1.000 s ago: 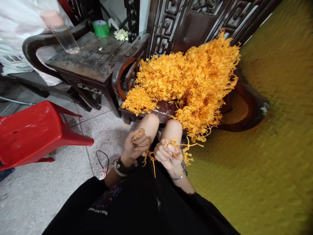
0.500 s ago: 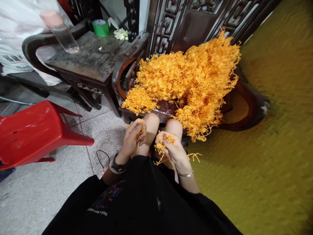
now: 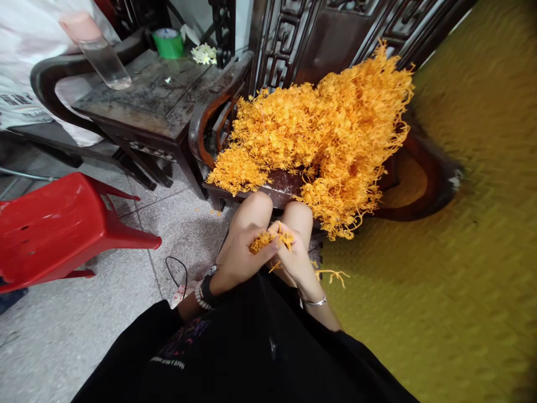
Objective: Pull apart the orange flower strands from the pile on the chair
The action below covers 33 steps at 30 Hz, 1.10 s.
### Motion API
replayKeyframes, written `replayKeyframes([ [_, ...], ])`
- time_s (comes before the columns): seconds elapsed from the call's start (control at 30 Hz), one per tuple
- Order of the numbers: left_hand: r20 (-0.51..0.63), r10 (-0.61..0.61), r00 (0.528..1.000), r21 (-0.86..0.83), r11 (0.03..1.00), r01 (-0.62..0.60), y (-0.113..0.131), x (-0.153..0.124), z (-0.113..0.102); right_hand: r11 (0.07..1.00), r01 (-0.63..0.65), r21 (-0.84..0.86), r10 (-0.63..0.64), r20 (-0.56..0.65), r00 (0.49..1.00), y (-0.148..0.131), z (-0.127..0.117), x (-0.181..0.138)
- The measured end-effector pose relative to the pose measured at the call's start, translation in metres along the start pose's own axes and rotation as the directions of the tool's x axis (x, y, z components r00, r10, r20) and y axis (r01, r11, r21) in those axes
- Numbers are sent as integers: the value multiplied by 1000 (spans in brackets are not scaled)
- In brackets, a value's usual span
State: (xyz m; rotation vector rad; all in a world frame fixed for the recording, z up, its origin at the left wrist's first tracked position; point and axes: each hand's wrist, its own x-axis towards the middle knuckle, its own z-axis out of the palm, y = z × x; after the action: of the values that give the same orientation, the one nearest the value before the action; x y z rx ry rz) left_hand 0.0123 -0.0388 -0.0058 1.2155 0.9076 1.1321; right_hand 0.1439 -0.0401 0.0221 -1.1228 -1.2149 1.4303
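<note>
Hands (image 3: 241,254) around orange strands (image 3: 260,242), lettered shirt (image 3: 235,341)

Carved dark-wood furniture lined what was probably a sitting room in a home, though the view blurred toward its edges. A broad chair with a fretwork back (image 3: 321,47) stood at the far right of a wooden table (image 3: 138,106), which held a clear, pink-capped bottle (image 3: 103,60), a roll of green tape (image 3: 171,46) and pale blossoms (image 3: 204,54). A red plastic stool (image 3: 79,224) sat at left on speckled floor tiles (image 3: 113,319), with a white bag (image 3: 29,50) at far left.
</note>
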Motion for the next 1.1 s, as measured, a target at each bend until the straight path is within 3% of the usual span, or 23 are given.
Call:
replayKeyframes([
  [0.07, -39, 14, 999, -5, 1000, -14, 2, 0, 3, 996, -33, 81, 33, 6, 999, 0, 0, -1],
  [0.17, 35, -97, 995, -258, 961, 103, -1, 0, 10, 945, -129, 302, 92, 133, 987, 2, -1, -1],
  [0.3, 214, -260, 942, -576, 745, 337, -2, 4, 15, 817, -300, 493, 140, 335, 932, 5, -7, 1],
  [0.4, 228, -270, 936, -711, 610, 349, 4, 10, 10, 734, -259, 627, 82, 297, 951, 5, -13, 2],
  [0.47, 217, -250, 944, -749, 577, 325, 8, 13, 8, 723, -195, 662, 46, 236, 971, 4, -14, 2],
  [0.6, 250, -209, 945, -646, 691, 324, 4, 13, 9, 803, -115, 585, 48, 128, 991, 1, -6, 3],
  [0.8, 138, -241, 961, -476, 834, 278, -11, 14, 8, 928, 117, 355, -68, -148, 987, -2, 4, 6],
  [0.87, 91, -207, 974, -448, 865, 226, -12, 15, 5, 967, 98, 236, -70, -126, 990, -4, 1, 6],
  [1.0, -13, -170, 985, -383, 911, 152, -7, 18, -7, 1000, -5, 12, 5, 31, 1000, -6, -9, 6],
  [1.1, 64, -87, 994, -240, 966, 100, 3, 23, -18, 989, 21, -144, -2, 134, 991, -10, -16, 7],
])
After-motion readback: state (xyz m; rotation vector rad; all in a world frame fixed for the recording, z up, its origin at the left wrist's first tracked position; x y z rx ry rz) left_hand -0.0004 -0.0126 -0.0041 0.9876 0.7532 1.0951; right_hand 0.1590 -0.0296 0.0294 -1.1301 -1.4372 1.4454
